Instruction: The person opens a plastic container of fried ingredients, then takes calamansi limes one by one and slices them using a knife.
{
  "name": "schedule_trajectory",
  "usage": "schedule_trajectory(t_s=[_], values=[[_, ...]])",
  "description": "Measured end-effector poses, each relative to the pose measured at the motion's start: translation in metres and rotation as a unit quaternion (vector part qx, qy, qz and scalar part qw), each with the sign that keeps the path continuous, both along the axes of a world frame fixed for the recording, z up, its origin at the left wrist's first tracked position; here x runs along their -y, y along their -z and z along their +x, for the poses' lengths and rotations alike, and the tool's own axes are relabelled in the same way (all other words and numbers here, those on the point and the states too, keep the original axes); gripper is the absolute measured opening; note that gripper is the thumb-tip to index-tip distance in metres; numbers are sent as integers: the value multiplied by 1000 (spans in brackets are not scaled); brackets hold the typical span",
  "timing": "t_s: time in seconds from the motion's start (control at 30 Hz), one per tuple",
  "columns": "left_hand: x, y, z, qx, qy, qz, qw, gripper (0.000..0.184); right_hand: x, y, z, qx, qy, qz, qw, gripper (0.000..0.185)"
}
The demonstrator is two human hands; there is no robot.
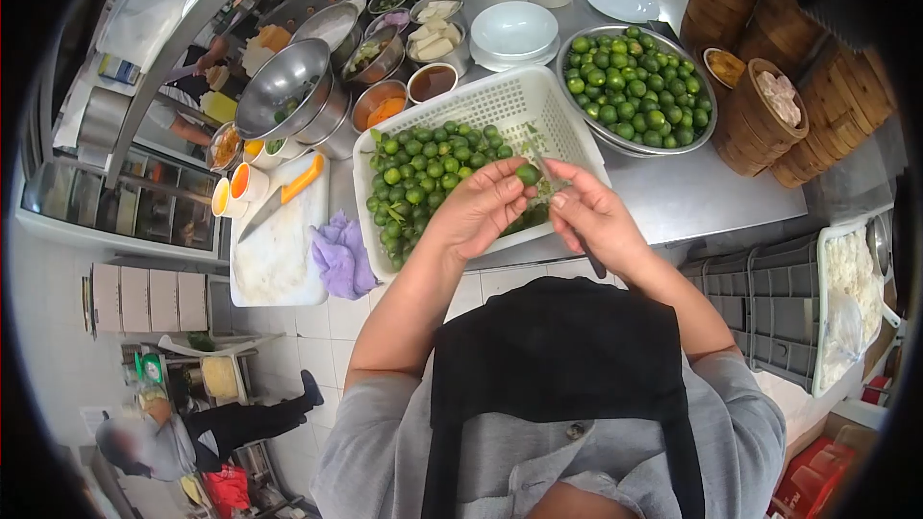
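Note:
My left hand [484, 208] pinches a small green lime [528, 174] between thumb and fingers, over a white perforated basket [586, 149]. In my right hand [598, 218] is a small knife [597, 266]; its dark handle end sticks out below the palm and its thin blade points up beside the lime. Many small limes [423, 168] fill the left side of the basket, some with leaves on. Bits of stem and leaf lie on the basket's right side.
A steel bowl heaped with limes [635, 86] stands right of the basket. On the left are a cutting board [279, 264] with an orange-handled knife [303, 181], a purple cloth [343, 255] and several bowls. Bamboo steamers [760, 130] stand far right. Another person [183, 442] is at lower left.

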State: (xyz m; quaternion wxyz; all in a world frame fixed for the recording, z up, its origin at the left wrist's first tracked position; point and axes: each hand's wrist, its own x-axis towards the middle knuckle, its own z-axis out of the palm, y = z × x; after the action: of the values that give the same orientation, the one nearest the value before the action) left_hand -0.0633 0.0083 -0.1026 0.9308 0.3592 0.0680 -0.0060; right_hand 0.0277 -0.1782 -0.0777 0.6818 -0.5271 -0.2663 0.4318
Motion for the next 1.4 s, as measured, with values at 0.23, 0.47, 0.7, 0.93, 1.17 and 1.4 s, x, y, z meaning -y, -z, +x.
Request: schedule_trajectory(t_s=[0.23, 0.47, 0.7, 0.93, 1.17, 1.4], values=[[12, -8, -4, -1, -79, -47, 996, 39, -4, -4, -6, -43, -24, 59, 997, 48], [12, -9, -7, 20, -38, -35, 998, 40, -3, -3, -7, 49, -32, 29, 998, 52], [22, -5, -4, -4, -106, 42, 993, 42, -3, -3, -13, 107, -28, 10, 994, 55], [22, -5, -6, 35, -110, 104, 988, 38, -4, 5, -14, 144, 3, 31, 989, 48], [25, -5, -7, 4, -133, 70, 989, 35, -4, 4, -7, -49, 0, 32, 998, 43], [0, -16, -17, -32, -199, 196, 960, 18, -3, 4, 5, 9, 11, -43, 999, 48]])
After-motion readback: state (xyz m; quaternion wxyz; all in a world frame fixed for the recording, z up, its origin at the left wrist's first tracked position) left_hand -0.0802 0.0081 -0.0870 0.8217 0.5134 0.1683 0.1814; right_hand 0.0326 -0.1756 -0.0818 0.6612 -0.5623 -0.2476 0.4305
